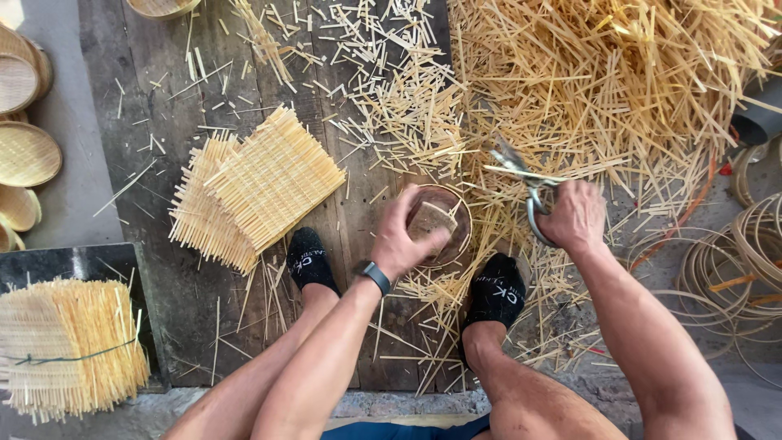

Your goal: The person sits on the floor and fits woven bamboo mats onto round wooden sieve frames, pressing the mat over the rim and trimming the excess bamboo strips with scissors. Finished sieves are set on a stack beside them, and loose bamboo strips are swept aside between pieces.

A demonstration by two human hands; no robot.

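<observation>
My left hand (403, 232) presses down on a small round woven bamboo basket (444, 224) that rests on the wooden boards between my feet. A dark band sits on that wrist. My right hand (574, 216) grips large metal shears (521, 175), whose blades point up and left over the bamboo trimmings. The shears stand just right of the basket and do not touch it. Both feet wear black socks, one (311, 259) left of the basket and one (497, 289) below it.
Square woven bamboo mats (252, 187) lie stacked at the left. A tied bundle of mats (69, 346) sits at the lower left. Finished round baskets (24, 155) line the left edge. A big heap of bamboo strips (619, 73) fills the upper right, with coiled hoops (749, 253) at the right.
</observation>
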